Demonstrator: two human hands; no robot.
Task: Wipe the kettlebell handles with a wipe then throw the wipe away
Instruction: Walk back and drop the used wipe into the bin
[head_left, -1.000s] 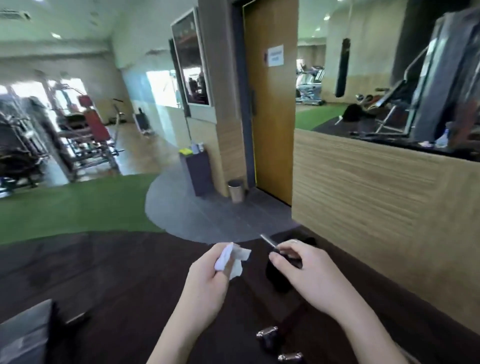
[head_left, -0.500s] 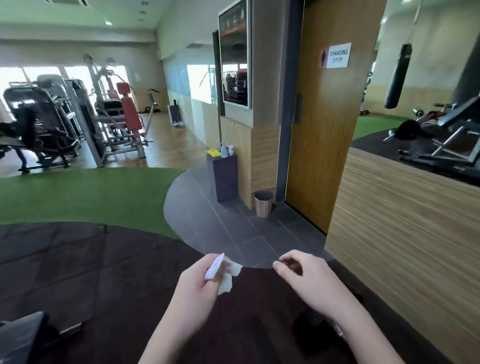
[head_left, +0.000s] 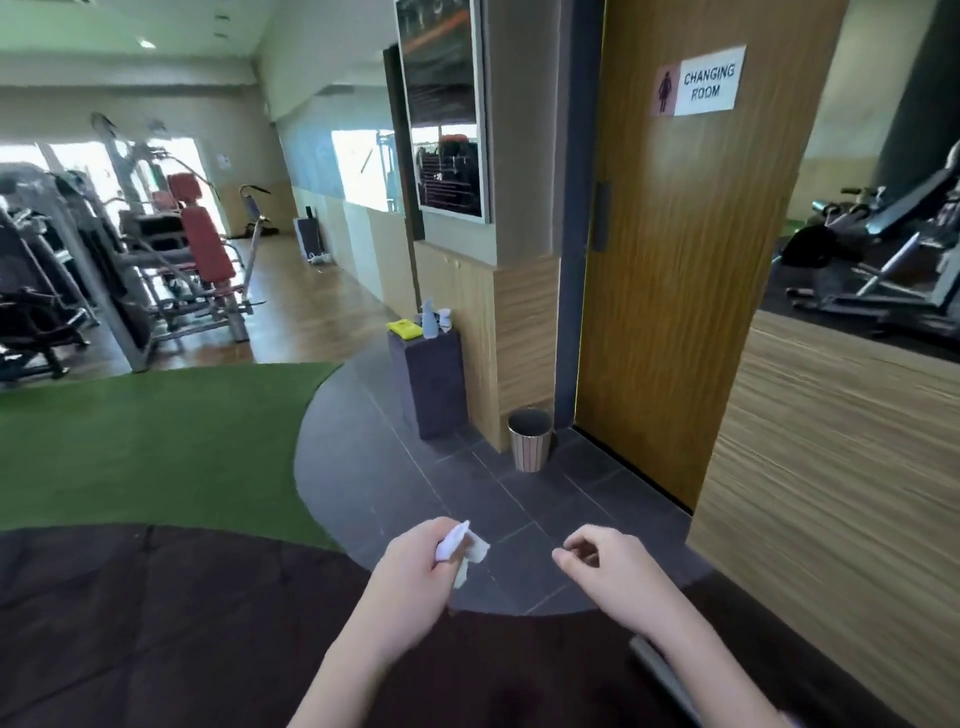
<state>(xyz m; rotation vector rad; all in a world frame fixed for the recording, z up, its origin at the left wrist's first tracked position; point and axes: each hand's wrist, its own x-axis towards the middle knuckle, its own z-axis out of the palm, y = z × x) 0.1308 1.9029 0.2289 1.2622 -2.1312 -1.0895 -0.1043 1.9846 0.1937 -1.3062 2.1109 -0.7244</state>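
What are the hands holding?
The left hand pinches a crumpled white wipe by its upper end, so the rest dangles. The right hand is loosely curled and holds nothing.

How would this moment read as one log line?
left hand: holds wipe | right hand: empty | bin: ahead

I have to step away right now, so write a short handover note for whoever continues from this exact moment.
Left hand: closed on the crumpled white wipe.
Right hand: empty, fingers loosely curled.
Waste bin: ahead on the grey tiles, beside the changing room door, open at the top.
Kettlebells: not in view, so the wiping cannot be checked from here.
Left: walk to the bin and drop the wipe in.
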